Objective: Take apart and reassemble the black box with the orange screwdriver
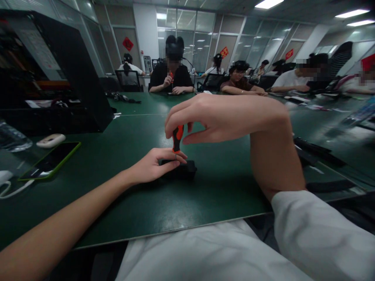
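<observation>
My right hand (pixel 202 117) grips the top of an orange-and-black screwdriver (pixel 177 139) from above, its fingers bent round the handle. The screwdriver stands almost upright, its lower end going down behind the fingers of my left hand (pixel 156 166). That hand rests on a small black box-like object (pixel 187 170) lying on the green table (pixel 146 207), thumb on the near side and fingers over the top, holding it down. Its exact kind cannot be made out, and the screwdriver's tip is hidden.
To the left stand a large black computer case (pixel 96 89), a phone with a green edge (pixel 52 160), a white oval object (pixel 50 140) and a clear plastic item (pixel 13 136). Black cables (pixel 123 97) lie farther back. A person (pixel 172 74) sits opposite; dark strips (pixel 319 150) lie right.
</observation>
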Demonstrator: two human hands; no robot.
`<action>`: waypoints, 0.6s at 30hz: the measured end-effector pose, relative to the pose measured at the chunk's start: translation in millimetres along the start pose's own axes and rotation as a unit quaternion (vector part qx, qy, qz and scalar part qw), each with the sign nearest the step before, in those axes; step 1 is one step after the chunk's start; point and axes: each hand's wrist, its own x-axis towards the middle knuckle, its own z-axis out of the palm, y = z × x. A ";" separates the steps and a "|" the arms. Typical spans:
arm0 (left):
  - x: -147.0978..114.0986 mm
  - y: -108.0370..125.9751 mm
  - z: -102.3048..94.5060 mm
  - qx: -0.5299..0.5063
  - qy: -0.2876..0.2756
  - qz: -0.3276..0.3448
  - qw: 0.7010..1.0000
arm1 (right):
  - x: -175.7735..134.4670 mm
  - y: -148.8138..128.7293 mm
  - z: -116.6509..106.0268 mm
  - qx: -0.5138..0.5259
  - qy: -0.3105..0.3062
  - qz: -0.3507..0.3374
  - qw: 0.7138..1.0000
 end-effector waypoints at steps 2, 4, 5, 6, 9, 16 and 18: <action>0.9 3.3 1.8 -0.002 0.007 0.010 1.000 | 1.4 -1.0 0.8 -0.011 0.023 0.009 1.000; 1.1 5.4 2.6 0.001 0.012 0.012 1.000 | 2.1 -2.9 0.6 -0.025 0.039 0.054 0.997; 1.1 5.9 2.7 0.002 0.014 0.014 1.000 | 1.9 -3.9 0.0 -0.029 0.042 0.081 0.995; 1.0 6.1 2.8 0.003 0.016 0.014 1.000 | 1.3 -4.8 -0.7 -0.030 0.041 0.102 0.994; 0.8 5.9 2.7 0.000 0.016 0.013 1.000 | -2.4 -7.3 -3.9 -0.009 0.024 0.099 0.995; 1.4 8.9 2.2 0.001 0.021 0.010 1.000 | -3.8 -16.4 -5.9 -0.004 0.067 0.062 0.996; 1.5 9.4 2.1 0.002 0.023 0.012 1.000 | -1.4 -17.7 -3.9 -0.044 0.073 0.090 0.992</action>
